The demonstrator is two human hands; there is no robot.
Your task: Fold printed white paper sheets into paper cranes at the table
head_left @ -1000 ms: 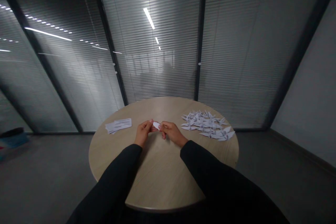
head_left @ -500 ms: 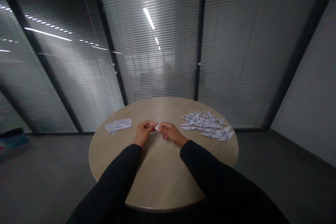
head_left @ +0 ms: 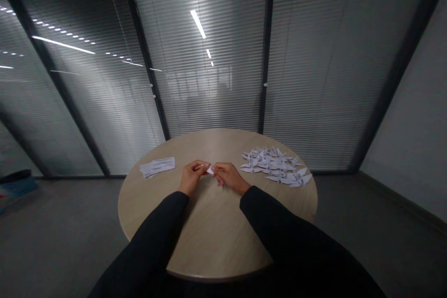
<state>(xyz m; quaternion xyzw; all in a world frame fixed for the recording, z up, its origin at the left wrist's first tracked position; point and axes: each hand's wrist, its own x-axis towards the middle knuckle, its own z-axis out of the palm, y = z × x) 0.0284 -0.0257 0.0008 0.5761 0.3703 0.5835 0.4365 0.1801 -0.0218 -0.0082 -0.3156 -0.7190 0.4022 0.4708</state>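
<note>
Both my hands meet over the middle of a round wooden table (head_left: 216, 237). My left hand (head_left: 191, 178) and my right hand (head_left: 228, 177) pinch a small folded piece of white paper (head_left: 210, 170) between their fingertips. Most of the paper is hidden by the fingers. A heap of several folded white paper cranes (head_left: 275, 165) lies on the table to the right of my right hand. A small stack of flat paper sheets (head_left: 158, 166) lies to the left of my left hand.
The table stands close to a glass wall with closed blinds and dark frames (head_left: 266, 46). Grey floor surrounds the table. A dark and blue object (head_left: 16, 182) lies on the floor at the far left.
The visible part of the white paper has shrunk as my fingertips closed in on it. My hands have stayed in the same spot.
</note>
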